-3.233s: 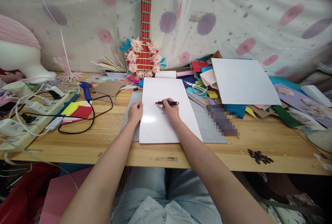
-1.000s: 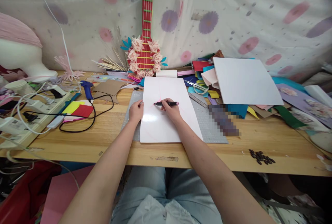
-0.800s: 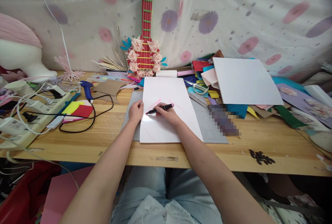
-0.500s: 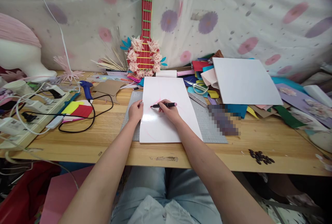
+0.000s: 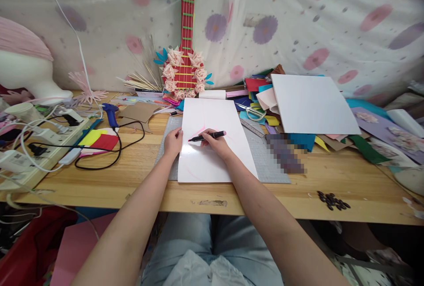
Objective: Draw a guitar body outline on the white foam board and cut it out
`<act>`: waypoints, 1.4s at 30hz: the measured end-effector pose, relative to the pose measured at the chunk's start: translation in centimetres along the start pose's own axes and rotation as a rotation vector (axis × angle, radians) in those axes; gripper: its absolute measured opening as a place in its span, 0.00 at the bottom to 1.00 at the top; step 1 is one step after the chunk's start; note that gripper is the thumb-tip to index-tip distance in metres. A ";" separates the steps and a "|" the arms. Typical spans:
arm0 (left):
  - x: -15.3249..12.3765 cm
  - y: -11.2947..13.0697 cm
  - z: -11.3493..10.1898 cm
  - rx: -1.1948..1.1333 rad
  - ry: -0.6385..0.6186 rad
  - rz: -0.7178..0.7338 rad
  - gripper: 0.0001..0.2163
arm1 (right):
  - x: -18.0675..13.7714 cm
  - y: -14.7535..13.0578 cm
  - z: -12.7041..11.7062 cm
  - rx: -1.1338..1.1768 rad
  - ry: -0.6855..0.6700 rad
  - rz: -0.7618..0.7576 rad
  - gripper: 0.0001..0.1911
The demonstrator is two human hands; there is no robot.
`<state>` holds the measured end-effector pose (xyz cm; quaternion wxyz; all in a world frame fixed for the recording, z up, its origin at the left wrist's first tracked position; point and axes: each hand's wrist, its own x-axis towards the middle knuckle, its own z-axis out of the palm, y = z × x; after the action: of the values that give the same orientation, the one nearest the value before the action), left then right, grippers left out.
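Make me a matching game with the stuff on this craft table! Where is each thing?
Things:
1. marker
2. glue gun
3. scissors
4. dark beads

Places:
A. on the coloured paper pile
B. near the front edge of the table, on the right
C. in the right hand, over the white sheet
D. left of the cutting mat

Pairs: 1-C, 2-D, 3-A, 4-B.

A black marker (image 5: 207, 136) with pink cap lies tilted, tip touching a white sheet (image 5: 215, 162) bearing faint pink lines.
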<state>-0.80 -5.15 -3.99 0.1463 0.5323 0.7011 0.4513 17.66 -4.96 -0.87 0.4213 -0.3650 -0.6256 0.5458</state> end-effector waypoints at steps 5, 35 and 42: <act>-0.2 0.5 -0.5 -0.122 0.006 0.032 0.15 | 0.2 -0.9 -1.1 0.078 0.086 -0.060 0.14; 1.4 1.5 2.8 -0.044 -0.135 0.053 0.15 | 1.5 1.0 -2.5 -0.128 0.207 -0.087 0.11; 1.5 1.4 3.0 -0.095 -0.125 0.033 0.14 | 1.6 1.3 -2.5 -0.155 0.258 -0.081 0.11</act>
<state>1.54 -2.33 -4.16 0.2075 0.5635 0.6596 0.4521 19.35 -2.36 -1.86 0.4905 -0.4377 -0.6208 0.4271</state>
